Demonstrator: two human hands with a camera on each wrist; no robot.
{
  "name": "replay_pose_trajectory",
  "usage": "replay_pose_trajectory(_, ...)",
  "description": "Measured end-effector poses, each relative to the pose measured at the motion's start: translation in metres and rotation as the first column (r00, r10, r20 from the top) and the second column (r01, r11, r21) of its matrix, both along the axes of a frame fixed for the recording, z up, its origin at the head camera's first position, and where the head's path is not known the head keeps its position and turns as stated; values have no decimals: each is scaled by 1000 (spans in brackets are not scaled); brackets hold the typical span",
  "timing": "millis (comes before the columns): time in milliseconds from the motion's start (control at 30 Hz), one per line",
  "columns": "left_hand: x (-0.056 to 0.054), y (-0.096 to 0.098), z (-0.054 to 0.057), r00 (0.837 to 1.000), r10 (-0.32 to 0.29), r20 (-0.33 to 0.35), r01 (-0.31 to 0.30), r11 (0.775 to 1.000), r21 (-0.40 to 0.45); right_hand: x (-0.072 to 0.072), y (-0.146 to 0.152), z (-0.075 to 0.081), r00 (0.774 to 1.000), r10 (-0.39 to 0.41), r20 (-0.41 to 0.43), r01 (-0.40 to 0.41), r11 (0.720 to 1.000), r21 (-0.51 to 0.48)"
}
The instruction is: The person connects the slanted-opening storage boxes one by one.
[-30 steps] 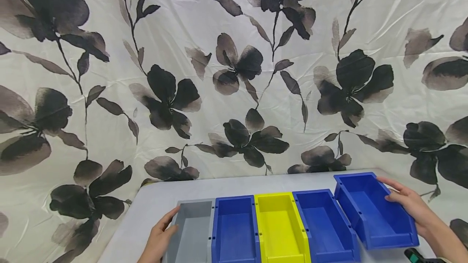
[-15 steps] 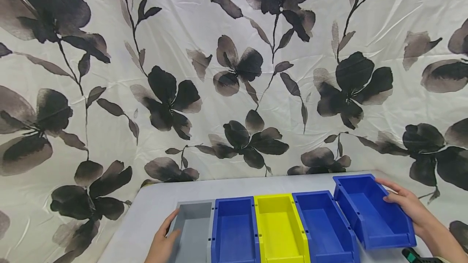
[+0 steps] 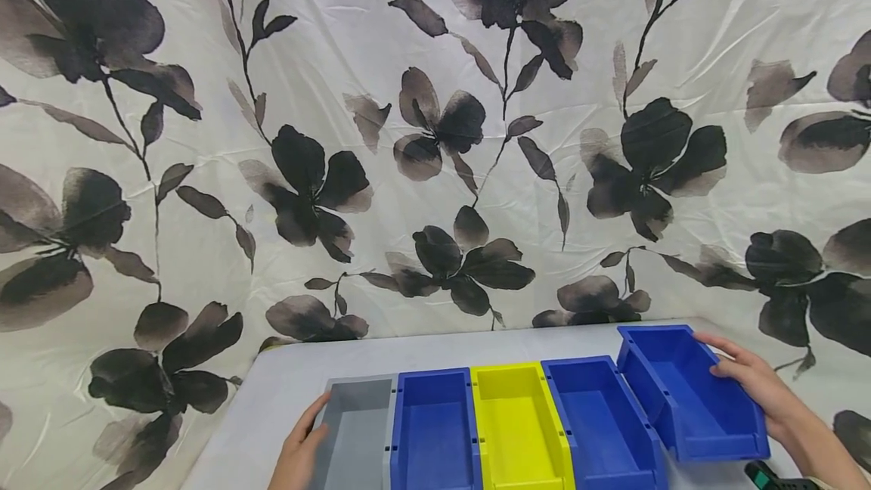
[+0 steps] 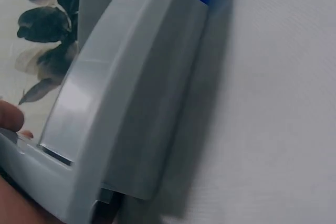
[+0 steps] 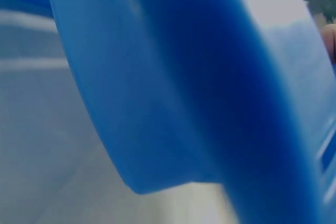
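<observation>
A row of open plastic storage bins stands on the white-covered table (image 3: pixel 286 369). My left hand (image 3: pixel 299 448) grips the left side wall of the grey bin (image 3: pixel 357 429), thumb over its rim. In the left wrist view the grey bin (image 4: pixel 121 77) fills the middle, a fingertip at the left edge. At the right end, my right hand (image 3: pixel 755 380) holds the right wall of a blue bin (image 3: pixel 701 392), thumb inside. This bin sits slightly askew beside the row. Close up, the blue bin (image 5: pixel 142 103) fills most of the right wrist view, blurred.
Between the held bins stand a blue bin (image 3: pixel 435 422), a yellow bin (image 3: pixel 520 422) and another blue bin (image 3: pixel 599 414), side by side. A floral cloth (image 3: pixel 435 195) hangs behind the table. A dark device (image 3: pixel 765 475) shows by the right wrist.
The right-hand blue bin has shifted very slightly left with my right hand. My left hand has dropped a little along the grey bin's wall. The head view has moved slightly.
</observation>
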State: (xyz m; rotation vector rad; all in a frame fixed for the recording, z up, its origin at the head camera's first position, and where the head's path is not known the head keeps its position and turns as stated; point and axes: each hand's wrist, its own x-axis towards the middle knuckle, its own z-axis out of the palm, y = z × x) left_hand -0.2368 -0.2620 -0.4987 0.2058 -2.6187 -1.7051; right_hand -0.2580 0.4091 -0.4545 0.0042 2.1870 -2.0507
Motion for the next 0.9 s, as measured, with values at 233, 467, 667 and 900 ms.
replay_pose_trajectory(233,-3,-4,5,1000,6,16,-6,1000,-13,-3,-5,6,998,-25,-54,31,992,122)
replay_pose_trajectory(467,-5,-5,1,1000,8,12,-8,999,39,-1,-11,8,991,-30,-128,60,970,234)
replay_pose_trajectory(667,-5,-5,0,1000,1,-15,0,997,74,-3,-12,8,991,-45,-128,74,969,234)
replay_pose_trajectory(900,0,-4,-2,1000,28,-1,-28,995,97,-6,-15,9,994,-50,-101,76,961,268)
